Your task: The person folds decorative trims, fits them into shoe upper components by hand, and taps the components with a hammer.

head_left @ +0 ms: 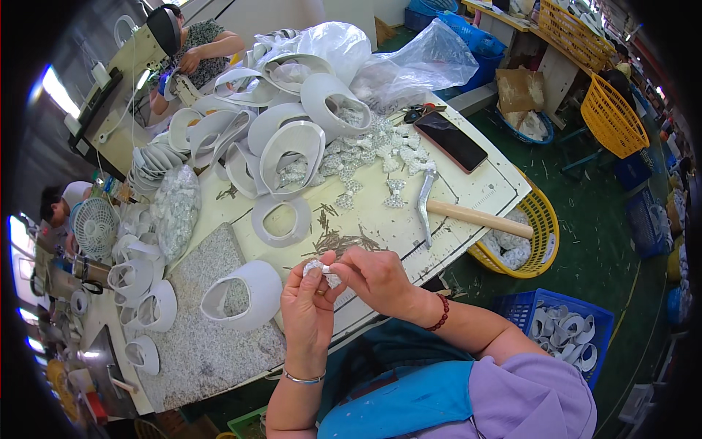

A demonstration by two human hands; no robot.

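Note:
Over the table's near edge, both my hands are closed on one small white glittery bow (312,265). My left hand (308,314) pinches it from the left side. The fingers of my right hand (380,279) pinch its right side; part of the bow is hidden behind them. Just left of my hands, a white shoe upper (257,284) stands on a speckled stone slab (197,366). Another upper (301,223) lies flat beyond it. Thin brown nail-like pieces (344,242) are scattered beyond my hands. Farther back lie more glittery bows (395,192) in a loose heap.
A hammer (479,218) lies at the right, its handle over the table edge above a yellow basket (547,212). Behind it is a phone (450,142). White uppers (292,150) pile up at the back. A blue crate (523,307) stands low right. Another person (212,47) works far left.

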